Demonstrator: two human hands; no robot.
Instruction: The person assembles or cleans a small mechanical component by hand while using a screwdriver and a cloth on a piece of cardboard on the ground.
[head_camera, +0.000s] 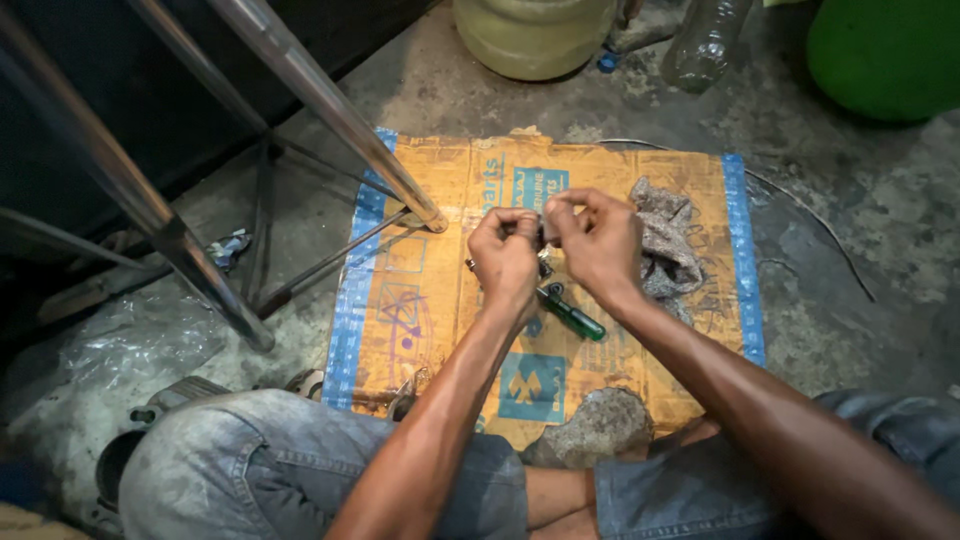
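Far left there's crumpled clear plastic sheeting (140, 345) on the concrete floor (850, 230), plus shiny metal tubes (320, 100) slanting down onto a flattened orange cardboard box (440, 310) with blue edge strips and blue square logo panels. Over the middle of it, the left hand (505, 255) is curled tight, fingertips pinched on a small metal part (541, 228) that's mostly hidden. The right hand (597, 240) pinches the same part from the other side, both hands touching. Just below them lies a green-handled screwdriver (572, 314). Right of that, a grey rag (665, 240). Up top: a yellowish jug (535, 35), a clear bottle (705, 40) and a green container (885, 55).
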